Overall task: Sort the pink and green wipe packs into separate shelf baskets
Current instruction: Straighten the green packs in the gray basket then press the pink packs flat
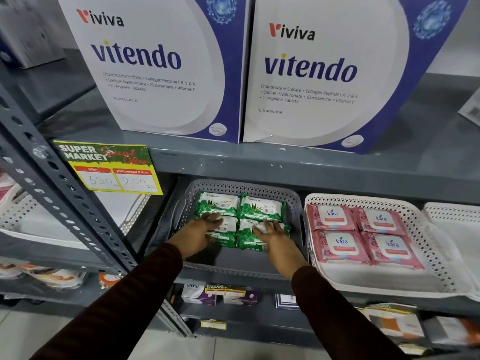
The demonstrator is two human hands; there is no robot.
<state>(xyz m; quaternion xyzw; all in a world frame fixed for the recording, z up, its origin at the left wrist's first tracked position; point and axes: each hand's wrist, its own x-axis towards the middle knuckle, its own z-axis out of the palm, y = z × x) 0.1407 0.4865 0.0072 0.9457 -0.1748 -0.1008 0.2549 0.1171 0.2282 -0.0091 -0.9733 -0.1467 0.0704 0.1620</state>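
A grey metal shop shelf (311,162) carries big white-and-blue boxes (161,66) on top and, on the level below, a grey basket (293,201) beside a white basket (428,255). In the grey basket four green wipe packs (259,206) lie in a two-by-two block, with the left hand (200,235) spread flat on the near-left pack and the right hand (275,240) flat on the near-right one, fingers open and pressing rather than gripping anything. To the right, four pink wipe packs (337,245) sit alone in the white basket, so the sorting looks finished apart from squaring up the green ones.
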